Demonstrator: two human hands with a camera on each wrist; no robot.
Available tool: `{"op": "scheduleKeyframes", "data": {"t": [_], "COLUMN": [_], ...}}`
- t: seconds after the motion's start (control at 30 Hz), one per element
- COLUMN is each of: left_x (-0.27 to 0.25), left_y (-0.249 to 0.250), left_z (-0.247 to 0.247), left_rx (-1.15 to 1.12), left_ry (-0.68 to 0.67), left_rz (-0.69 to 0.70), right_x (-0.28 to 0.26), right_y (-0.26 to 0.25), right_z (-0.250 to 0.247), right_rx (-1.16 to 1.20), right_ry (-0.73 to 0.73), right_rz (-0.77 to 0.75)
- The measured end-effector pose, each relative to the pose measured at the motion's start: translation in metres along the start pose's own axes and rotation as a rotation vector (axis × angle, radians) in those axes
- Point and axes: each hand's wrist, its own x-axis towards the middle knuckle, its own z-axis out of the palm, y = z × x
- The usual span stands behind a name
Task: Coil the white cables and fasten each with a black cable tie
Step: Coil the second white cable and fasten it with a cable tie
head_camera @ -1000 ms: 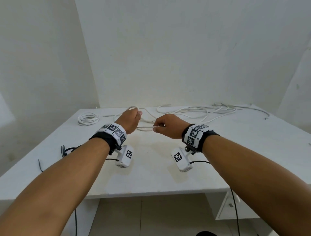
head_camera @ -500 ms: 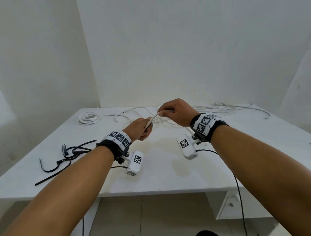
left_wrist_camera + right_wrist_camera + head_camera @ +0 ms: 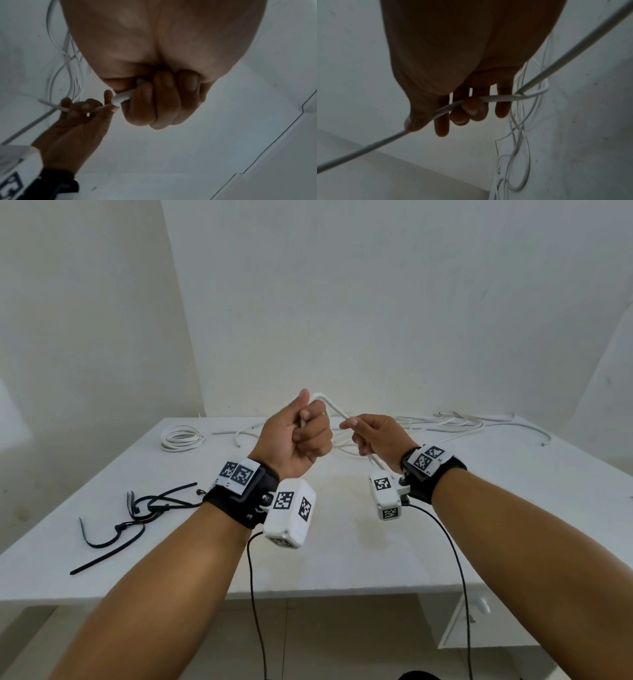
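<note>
My left hand (image 3: 306, 434) is raised above the white table (image 3: 342, 559), fist upright, gripping a white cable (image 3: 329, 402). The cable bends over the top of the fist and slants down into my right hand (image 3: 360, 432), which holds it between thumb and curled fingers. In the left wrist view the cable (image 3: 123, 96) leaves the curled fingers (image 3: 159, 102) toward the right hand (image 3: 80, 108). In the right wrist view the cable (image 3: 498, 97) crosses the fingers (image 3: 471, 109). Black cable ties (image 3: 137, 513) lie at the table's left.
A finished white coil (image 3: 181, 436) lies at the far left of the table. Several loose white cables (image 3: 448, 422) sprawl along the back edge by the wall, also visible as tangled loops (image 3: 520, 142). Black wrist-camera leads hang over the table's front edge.
My left hand has risen and turned its fist upright with the cable. My right hand has come down from behind it to its right side, still holding the cable.
</note>
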Motion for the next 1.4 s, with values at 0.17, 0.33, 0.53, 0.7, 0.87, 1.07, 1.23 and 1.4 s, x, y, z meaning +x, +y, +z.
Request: {"op": "scheduleKeyframes", "data": {"t": [0.17,0.33,0.53,0.7,0.87,1.07,1.23,1.4], "left_x": [0.014,0.033,0.033,0.032,0.026,0.016,0.007,0.005], "left_y": [0.009,0.007,-0.006,-0.019,-0.023,-0.018,-0.012,-0.018], "left_z": [0.003,-0.016,-0.044,-0.048,-0.049,-0.059,-0.06,-0.05], "left_rx": [-0.037,0.288,0.683,0.97,1.257,1.623,1.465,0.824], "left_ry": [0.029,0.351,0.506,0.551,0.45,0.363,0.322,0.268], "left_rz": [0.152,0.236,0.229,0.153,0.084,-0.044,-0.187,-0.271], "right_x": [-0.006,-0.021,-0.027,-0.031,-0.035,-0.031,-0.022,-0.016], "right_y": [0.009,-0.001,-0.012,-0.012,-0.015,-0.035,-0.044,-0.046], "right_z": [0.01,0.031,0.038,0.043,0.041,0.023,0.002,0.0], "right_rx": [-0.165,-0.473,-0.58,-0.725,-0.714,-0.697,-0.679,-0.442], "right_ry": [-0.004,-0.093,-0.205,-0.356,-0.32,-0.218,-0.19,-0.076], "right_rz": [-0.058,-0.157,-0.19,-0.226,-0.291,-0.264,-0.245,-0.257]}}
